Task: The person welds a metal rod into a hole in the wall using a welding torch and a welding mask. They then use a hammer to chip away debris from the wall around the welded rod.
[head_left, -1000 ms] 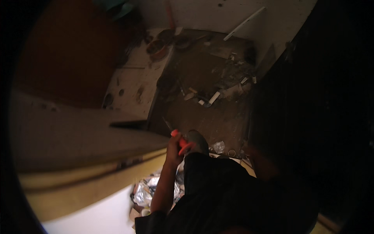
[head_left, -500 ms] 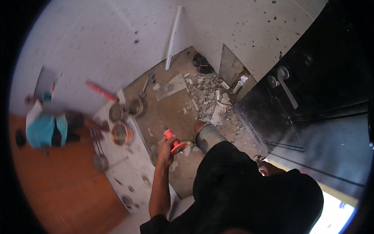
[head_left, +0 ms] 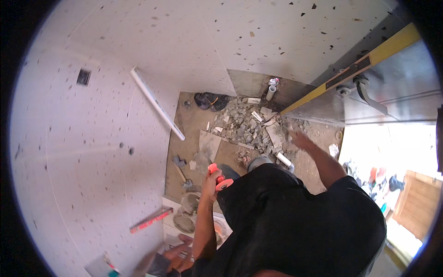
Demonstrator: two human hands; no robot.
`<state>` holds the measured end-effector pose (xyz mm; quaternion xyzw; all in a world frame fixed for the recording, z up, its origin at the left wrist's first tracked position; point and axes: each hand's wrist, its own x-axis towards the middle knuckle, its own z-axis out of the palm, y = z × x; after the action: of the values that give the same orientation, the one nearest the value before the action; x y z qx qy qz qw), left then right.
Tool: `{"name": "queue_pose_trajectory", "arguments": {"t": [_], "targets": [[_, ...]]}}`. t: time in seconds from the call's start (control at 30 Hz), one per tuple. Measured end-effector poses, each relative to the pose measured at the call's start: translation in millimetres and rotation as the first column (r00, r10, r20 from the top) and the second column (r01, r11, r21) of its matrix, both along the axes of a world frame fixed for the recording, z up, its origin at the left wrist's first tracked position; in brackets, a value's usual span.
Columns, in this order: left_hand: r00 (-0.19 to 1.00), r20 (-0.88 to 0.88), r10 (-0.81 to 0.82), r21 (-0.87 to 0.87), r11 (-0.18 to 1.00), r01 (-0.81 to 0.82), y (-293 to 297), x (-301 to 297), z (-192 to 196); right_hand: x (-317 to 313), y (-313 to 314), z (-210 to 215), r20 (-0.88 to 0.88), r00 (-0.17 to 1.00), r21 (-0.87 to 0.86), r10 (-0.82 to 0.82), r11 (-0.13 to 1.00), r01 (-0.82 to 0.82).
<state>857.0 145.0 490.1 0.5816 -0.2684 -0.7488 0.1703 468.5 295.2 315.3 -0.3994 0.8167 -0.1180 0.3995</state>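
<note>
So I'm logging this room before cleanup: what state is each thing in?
Left hand: closed on an orange-handled tool.
Right hand: raised, open, holding nothing.
Rubble pile: loose, heaped on the bare floor.
Hammer: lying flat.
White pipe: leaning along the wall.
Door: open.

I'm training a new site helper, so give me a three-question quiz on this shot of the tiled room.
1. True or false: the left hand holds an orange tool.
2. What leans against the left wall? A) the white pipe B) a ladder C) a broom
3. Fill in: the right hand is raised, fingers spread, above the ____ on the floor.

Key: 1 true; 2 A; 3 rubble
</note>
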Motion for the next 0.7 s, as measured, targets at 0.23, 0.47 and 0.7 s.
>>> {"name": "queue_pose_trajectory", "arguments": {"t": [0.23, 0.47, 0.7], "targets": [[0.915, -0.148, -0.376, 0.171, 0.901, 0.398, -123.5, -28.5, -24.2, 3.0, -97.7, 81.1, -0.12, 0.809, -0.074, -0.576, 0.818, 0.571], [0.682, -0.187, -0.707, 0.123, 0.672, 0.73, -191.5, -91.7, -63.2, 143.0, -126.8, 41.9, 0.21, 0.262, -0.047, -0.942, 0.258, 0.965], [0.513, -0.347, -0.785, 0.09, 0.516, 0.852, -202.5, -181.1, -127.1, 232.7, -135.2, -22.2, 0.354, -0.045, -0.105, -0.934, -0.087, 0.991]]}}
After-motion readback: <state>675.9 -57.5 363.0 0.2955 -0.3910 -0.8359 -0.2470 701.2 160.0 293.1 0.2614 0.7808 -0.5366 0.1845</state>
